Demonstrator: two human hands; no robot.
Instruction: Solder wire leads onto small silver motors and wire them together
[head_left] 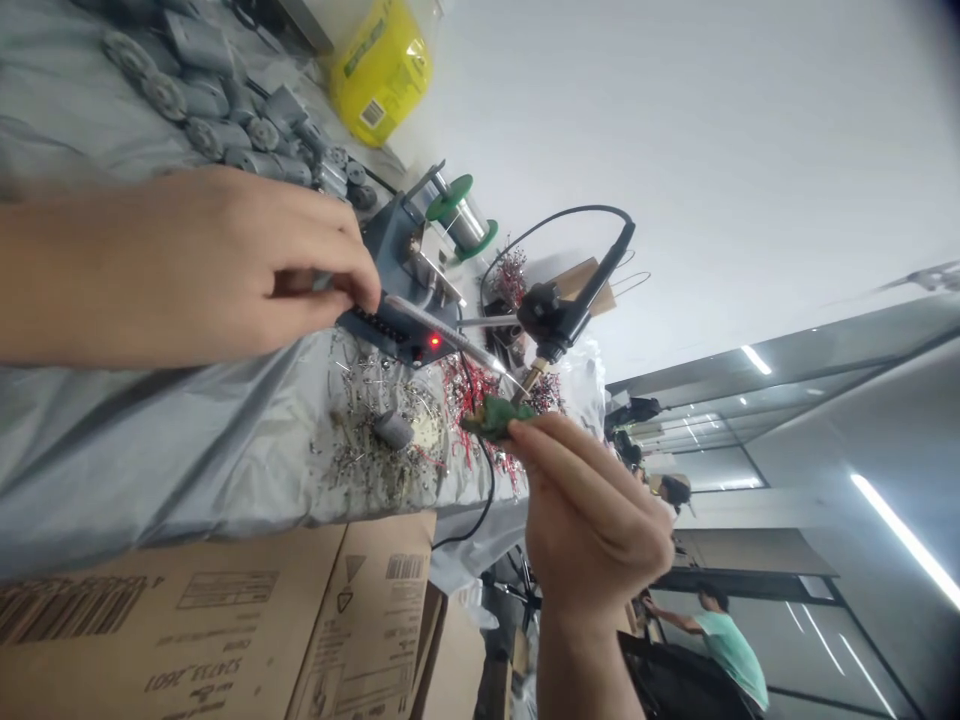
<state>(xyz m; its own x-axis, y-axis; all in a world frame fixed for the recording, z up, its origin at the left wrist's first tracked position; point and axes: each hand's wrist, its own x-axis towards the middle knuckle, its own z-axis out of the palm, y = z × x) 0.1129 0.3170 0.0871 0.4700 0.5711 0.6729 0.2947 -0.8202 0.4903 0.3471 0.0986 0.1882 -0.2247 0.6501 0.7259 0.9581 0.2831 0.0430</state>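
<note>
Where the left hand sits: fingers pinched narrow around a white pen-shaped tool, its thin tip pointing at the green lump.
Right hand: fingers curled, holding that green lump over the desk's far end, just beside a brass-tipped black tool.
Nearby: small silver motors, a green-flanged solder spool.

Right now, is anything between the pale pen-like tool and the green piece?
Nothing visible: the pale tool from the left hand ends close to the green piece in the right hand, with a brass-tipped black tool just beside that gap.
</note>
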